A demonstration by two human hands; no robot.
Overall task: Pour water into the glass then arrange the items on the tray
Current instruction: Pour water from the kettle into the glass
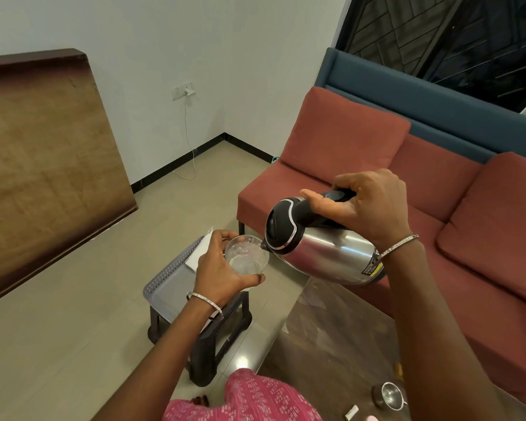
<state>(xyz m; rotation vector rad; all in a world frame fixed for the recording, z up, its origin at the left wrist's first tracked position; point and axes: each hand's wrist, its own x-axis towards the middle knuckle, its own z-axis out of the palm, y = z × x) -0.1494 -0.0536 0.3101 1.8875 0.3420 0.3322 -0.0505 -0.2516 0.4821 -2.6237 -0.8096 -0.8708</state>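
A steel electric kettle (325,250) with a black lid and handle is tilted to the left, its spout over the rim of a clear glass (247,254). My right hand (365,205) grips the kettle's black handle from above. My left hand (217,268) holds the glass, fingers curled round its side, above a grey perforated tray (167,284). Water shows inside the glass. The tray lies on a dark stool (213,338), with a white folded paper (199,249) at its far end, partly hidden by my left hand.
A glossy brown table (331,344) stands at the right front, with a small steel strainer (390,395) and a small white item (351,411) near its front edge. A red sofa (438,189) runs behind it. A wooden board (43,165) leans at the left.
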